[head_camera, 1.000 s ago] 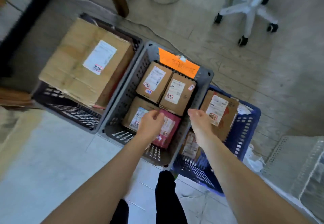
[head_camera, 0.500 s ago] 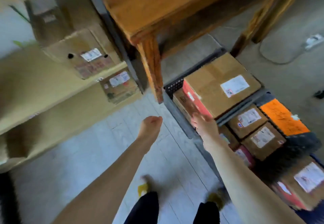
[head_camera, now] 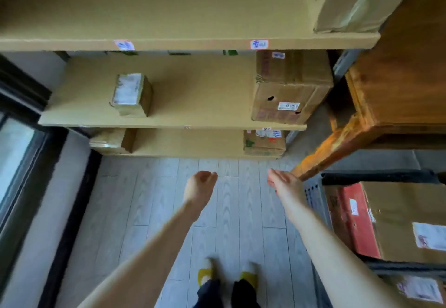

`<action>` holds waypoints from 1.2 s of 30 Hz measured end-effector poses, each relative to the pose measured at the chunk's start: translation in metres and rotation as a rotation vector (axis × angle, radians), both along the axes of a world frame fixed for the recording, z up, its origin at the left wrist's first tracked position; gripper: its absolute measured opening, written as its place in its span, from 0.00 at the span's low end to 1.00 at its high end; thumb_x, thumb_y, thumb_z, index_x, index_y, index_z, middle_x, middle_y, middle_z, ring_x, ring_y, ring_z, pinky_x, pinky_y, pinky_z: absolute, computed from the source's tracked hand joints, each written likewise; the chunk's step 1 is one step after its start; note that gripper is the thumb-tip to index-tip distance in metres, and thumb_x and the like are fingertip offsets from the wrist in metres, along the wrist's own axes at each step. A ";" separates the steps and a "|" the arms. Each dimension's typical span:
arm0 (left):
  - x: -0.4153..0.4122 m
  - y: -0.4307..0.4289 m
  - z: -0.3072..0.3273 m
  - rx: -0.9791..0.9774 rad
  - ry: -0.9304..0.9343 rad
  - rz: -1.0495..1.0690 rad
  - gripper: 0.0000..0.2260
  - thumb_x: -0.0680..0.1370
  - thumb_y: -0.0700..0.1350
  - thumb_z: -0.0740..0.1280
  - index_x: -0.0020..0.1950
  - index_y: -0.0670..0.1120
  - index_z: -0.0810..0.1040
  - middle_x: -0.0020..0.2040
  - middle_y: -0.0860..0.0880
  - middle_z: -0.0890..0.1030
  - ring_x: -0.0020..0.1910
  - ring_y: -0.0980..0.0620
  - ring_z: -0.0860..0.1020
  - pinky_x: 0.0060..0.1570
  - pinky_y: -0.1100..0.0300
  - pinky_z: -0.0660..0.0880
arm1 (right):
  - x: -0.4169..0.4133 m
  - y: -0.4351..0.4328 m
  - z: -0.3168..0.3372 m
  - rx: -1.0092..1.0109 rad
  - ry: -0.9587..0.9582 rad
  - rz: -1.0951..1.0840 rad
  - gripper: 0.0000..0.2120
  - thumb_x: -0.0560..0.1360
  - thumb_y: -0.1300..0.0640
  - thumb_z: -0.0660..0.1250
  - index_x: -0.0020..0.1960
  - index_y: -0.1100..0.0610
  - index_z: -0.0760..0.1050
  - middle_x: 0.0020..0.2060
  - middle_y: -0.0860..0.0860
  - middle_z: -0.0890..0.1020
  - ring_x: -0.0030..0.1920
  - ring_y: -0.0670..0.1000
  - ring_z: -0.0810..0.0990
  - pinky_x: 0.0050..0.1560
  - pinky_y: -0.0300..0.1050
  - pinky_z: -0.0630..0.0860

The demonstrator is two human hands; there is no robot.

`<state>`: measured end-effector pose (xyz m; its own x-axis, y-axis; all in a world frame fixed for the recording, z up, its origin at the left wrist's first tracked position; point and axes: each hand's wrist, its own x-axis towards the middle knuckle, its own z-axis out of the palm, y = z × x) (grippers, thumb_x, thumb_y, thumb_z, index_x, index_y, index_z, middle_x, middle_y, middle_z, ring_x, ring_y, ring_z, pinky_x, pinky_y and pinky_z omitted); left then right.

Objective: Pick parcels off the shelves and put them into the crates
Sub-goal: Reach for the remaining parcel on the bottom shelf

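Observation:
I face tan shelves (head_camera: 183,42). On the middle shelf sit a small taped parcel (head_camera: 131,94) at left and a big brown box (head_camera: 289,88) at right. The bottom shelf holds a parcel (head_camera: 112,140) at left and a carton (head_camera: 264,142) at right. A wrapped parcel (head_camera: 350,1) lies on the top shelf at right. My left hand (head_camera: 200,187) hangs over the floor with its fingers curled and nothing in it. My right hand (head_camera: 283,182) is flat with fingers extended, empty. A grey crate (head_camera: 313,194) at right holds a large box (head_camera: 405,220).
A wooden table (head_camera: 398,105) juts in at right above the crate. A dark-framed glass door (head_camera: 21,163) lines the left side. Pale plank floor (head_camera: 156,211) stretches between me and the shelves; my feet in yellow slippers (head_camera: 226,276) stand on it.
My view has swung from the crates to the shelves. Both hands left the crate and now hang empty over the floor, in front of the shelves.

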<state>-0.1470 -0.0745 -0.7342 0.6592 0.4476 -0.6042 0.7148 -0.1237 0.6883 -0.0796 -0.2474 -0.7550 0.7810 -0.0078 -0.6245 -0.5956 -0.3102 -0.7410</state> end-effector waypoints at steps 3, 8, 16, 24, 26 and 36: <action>-0.022 0.036 0.004 0.004 -0.017 0.106 0.13 0.77 0.43 0.59 0.33 0.47 0.61 0.36 0.44 0.63 0.37 0.51 0.62 0.32 0.59 0.52 | -0.006 0.047 -0.004 0.007 0.011 0.111 0.14 0.75 0.54 0.65 0.47 0.67 0.76 0.52 0.65 0.80 0.56 0.62 0.78 0.46 0.43 0.68; -0.063 0.128 -0.011 0.008 -0.062 0.296 0.08 0.76 0.43 0.60 0.37 0.47 0.67 0.38 0.45 0.66 0.39 0.50 0.64 0.37 0.57 0.58 | -0.026 0.157 -0.023 0.009 0.014 0.307 0.17 0.76 0.54 0.64 0.46 0.70 0.74 0.53 0.66 0.80 0.57 0.63 0.77 0.46 0.43 0.66; -0.112 0.317 -0.098 -0.071 -0.041 0.458 0.05 0.78 0.44 0.62 0.45 0.46 0.76 0.39 0.47 0.75 0.36 0.52 0.72 0.33 0.62 0.65 | -0.074 0.359 -0.097 -0.090 0.012 0.419 0.05 0.76 0.55 0.65 0.48 0.57 0.76 0.48 0.57 0.80 0.54 0.56 0.79 0.48 0.42 0.69; -0.116 0.481 -0.208 0.063 0.024 0.400 0.13 0.78 0.45 0.62 0.57 0.39 0.79 0.52 0.41 0.82 0.50 0.45 0.79 0.45 0.60 0.71 | -0.094 0.530 -0.187 -0.070 0.015 0.429 0.16 0.76 0.56 0.65 0.62 0.60 0.74 0.57 0.57 0.80 0.53 0.51 0.77 0.55 0.43 0.71; -0.107 0.509 -0.236 0.086 0.032 0.400 0.14 0.78 0.45 0.62 0.58 0.39 0.79 0.54 0.40 0.82 0.56 0.43 0.78 0.51 0.58 0.72 | -0.086 0.555 -0.212 -0.076 -0.014 0.447 0.16 0.76 0.56 0.65 0.62 0.59 0.74 0.58 0.57 0.79 0.56 0.52 0.78 0.58 0.45 0.72; -0.041 0.595 -0.416 0.255 -0.024 0.425 0.18 0.79 0.48 0.62 0.62 0.37 0.74 0.58 0.40 0.79 0.61 0.42 0.75 0.56 0.56 0.70 | -0.020 0.641 -0.379 -0.115 -0.385 0.578 0.19 0.76 0.57 0.65 0.65 0.58 0.71 0.61 0.56 0.77 0.61 0.52 0.75 0.57 0.36 0.67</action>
